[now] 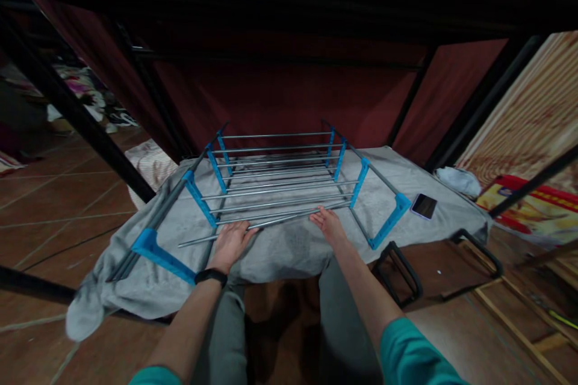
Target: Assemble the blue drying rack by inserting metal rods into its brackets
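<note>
A metal rack with blue plastic brackets [360, 183] and several thin grey rods lies on the grey cloth. Near its front, a loose metal rod [194, 242] runs at a slight slant, its left end sticking out past the bracket. My left hand [231, 245], with a black band at the wrist, is closed over this rod left of its middle. Close to the rod's right end, my right hand [329, 224] has its fingers closed around it. The undersides of both hands are hidden. At the front left stands another blue bracket [158, 249], joined to side tubes.
The grey cloth [289, 252] covers a low surface under a dark metal frame [76, 114]. A phone [423, 206] lies on the right. Beyond it are a crumpled pale cloth [458, 180] and a red-yellow package [528, 207]. A brown folding stool [438, 271] is on the tiled floor.
</note>
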`<state>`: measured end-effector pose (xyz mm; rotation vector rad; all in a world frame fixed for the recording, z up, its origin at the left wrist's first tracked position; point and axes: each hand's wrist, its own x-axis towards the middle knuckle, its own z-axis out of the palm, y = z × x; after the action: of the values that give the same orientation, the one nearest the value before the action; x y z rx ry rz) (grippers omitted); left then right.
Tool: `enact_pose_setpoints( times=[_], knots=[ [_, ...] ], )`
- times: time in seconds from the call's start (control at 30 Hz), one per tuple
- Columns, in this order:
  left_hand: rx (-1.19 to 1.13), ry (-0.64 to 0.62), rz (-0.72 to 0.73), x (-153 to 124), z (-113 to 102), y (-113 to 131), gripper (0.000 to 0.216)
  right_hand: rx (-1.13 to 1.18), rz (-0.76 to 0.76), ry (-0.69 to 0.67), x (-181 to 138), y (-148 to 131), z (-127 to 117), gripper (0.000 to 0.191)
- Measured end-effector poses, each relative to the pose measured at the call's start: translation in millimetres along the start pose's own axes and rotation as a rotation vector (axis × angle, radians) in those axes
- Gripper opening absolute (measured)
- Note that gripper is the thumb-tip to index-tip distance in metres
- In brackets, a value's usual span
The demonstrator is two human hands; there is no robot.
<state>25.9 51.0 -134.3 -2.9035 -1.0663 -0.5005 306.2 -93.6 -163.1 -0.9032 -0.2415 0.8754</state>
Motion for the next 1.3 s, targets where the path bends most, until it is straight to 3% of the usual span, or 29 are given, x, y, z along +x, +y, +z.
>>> enact_pose_setpoints(
  times=[0.3,0.53,0.8,1.13,1.3],
  knots=[
    [-0.08,-0.018,-0.063,4,5,5,0.033,-0.041,0.035,-0.16,-2,17,15,0.029],
    [-0.149,0.002,-0.034,3,7,2,0.034,-0.024,0.044,-0.168,-2,20,22,0.03],
    [-0.191,0.009,-0.018,12,17,-6,0.029,-0.001,-0.039,-0.087,0,22,27,0.035],
    [-0.093,0.035,-0.221,9,14,-31,0.017,0.034,-0.111,0.032,6,9,20,0.032],
    [0.001,0.051,-0.38,2,11,-32,0.019,0.064,-0.12,0.057,4,4,15,0.032]
  ],
)
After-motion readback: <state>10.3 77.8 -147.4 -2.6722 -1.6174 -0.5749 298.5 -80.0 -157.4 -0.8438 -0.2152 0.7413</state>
